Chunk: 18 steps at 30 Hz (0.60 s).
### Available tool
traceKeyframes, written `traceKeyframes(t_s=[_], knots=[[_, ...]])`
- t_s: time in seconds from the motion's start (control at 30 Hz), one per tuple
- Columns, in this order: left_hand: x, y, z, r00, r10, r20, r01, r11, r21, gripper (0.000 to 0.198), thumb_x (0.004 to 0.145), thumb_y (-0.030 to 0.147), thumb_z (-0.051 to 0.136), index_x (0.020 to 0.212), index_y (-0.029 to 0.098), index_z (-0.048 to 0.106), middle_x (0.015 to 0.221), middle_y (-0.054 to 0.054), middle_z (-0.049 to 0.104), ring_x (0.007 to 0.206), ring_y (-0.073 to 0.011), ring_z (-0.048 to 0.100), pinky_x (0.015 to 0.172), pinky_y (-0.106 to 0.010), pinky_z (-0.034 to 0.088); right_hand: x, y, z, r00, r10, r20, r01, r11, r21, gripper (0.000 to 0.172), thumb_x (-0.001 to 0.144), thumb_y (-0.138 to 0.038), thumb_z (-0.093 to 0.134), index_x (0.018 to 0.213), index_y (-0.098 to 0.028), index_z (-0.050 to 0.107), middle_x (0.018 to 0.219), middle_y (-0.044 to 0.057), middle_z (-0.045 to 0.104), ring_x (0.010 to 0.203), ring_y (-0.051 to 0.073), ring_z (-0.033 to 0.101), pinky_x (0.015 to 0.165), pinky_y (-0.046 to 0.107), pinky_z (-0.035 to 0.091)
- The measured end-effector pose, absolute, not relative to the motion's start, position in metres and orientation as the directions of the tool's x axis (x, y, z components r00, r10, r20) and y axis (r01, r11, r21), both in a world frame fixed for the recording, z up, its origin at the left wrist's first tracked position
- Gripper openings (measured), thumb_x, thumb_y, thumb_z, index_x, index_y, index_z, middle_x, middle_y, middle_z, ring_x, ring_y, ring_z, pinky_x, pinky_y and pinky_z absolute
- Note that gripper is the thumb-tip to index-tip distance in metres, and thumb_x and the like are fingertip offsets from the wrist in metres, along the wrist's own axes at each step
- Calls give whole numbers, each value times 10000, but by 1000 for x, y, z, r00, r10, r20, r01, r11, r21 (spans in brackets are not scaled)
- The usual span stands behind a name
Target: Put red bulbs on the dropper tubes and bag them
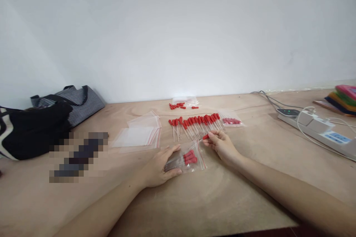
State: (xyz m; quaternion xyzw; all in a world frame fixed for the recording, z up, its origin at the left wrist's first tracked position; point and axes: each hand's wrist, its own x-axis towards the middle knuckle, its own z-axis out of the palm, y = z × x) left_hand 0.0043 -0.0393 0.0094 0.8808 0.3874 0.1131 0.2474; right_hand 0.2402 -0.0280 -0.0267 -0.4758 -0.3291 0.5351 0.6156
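Observation:
My left hand (164,166) lies over the left end of a clear zip bag (198,164), thumb and fingers spread on its edges. Inside that bag are several droppers with red bulbs (190,157). A single dropper (205,137) is pinched by its red bulb in my right hand (219,144), its clear stem pointing left at the bag's mouth. Just beyond my hands, a row of red-bulbed droppers (198,120) lies with the stems toward me. A filled bag (232,121) rests at the row's right end.
Flat bags (136,137) are stacked left of the row. Loose red bulbs (176,106) lie near the wall. Black and striped bags (36,129) stand at the left, by a blurred dark item (83,155). A power strip (328,133) with cables is at the right.

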Motion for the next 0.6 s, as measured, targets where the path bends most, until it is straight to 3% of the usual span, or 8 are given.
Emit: traceKeyframes(t_s=[0.13, 0.23, 0.33, 0.5, 0.6], knots=[[4, -39, 9, 671, 741, 9, 629, -576, 522, 618, 760, 417, 525, 1298, 236, 280, 1299, -70, 430, 1172, -236, 403, 976, -412, 332, 231, -37, -23, 55, 996, -69, -188, -57, -981, 368, 559, -450, 698, 711, -187, 490, 536, -45, 548, 377, 59, 463, 348, 184, 372], [4, -40, 9, 680, 733, 18, 617, -585, 527, 606, 764, 404, 522, 1295, 239, 280, 1292, -66, 437, 1162, -231, 414, 964, -407, 346, 228, -40, -22, 13, 999, -32, -71, -31, -997, 358, 562, -462, 680, 725, -176, 538, 573, -42, 561, 324, 23, 345, 295, 169, 255], [4, -39, 9, 687, 727, 24, 611, -595, 521, 602, 766, 394, 521, 1292, 232, 279, 1296, -70, 431, 1166, -231, 409, 964, -406, 344, 228, -37, -24, -43, 999, 17, 39, 19, -999, 332, 582, -443, 664, 761, -169, 609, 618, -17, 581, 385, 43, 379, 351, 186, 290], [4, -39, 9, 688, 725, 19, 622, -603, 499, 602, 771, 411, 511, 1289, 218, 271, 1297, -72, 429, 1172, -221, 404, 974, -394, 337, 228, -25, -35, -79, 962, 262, 310, 273, -911, 188, 648, -373, 625, 719, -210, 687, 665, 0, 539, 582, 102, 466, 550, 233, 386], [4, -39, 9, 687, 727, 14, 630, -604, 488, 603, 770, 418, 510, 1286, 210, 274, 1299, -75, 427, 1173, -221, 403, 976, -390, 335, 224, -19, -37, -137, 953, 270, 422, 302, -855, 172, 699, -351, 574, 706, -225, 691, 667, 5, 532, 595, 109, 476, 556, 227, 378]])
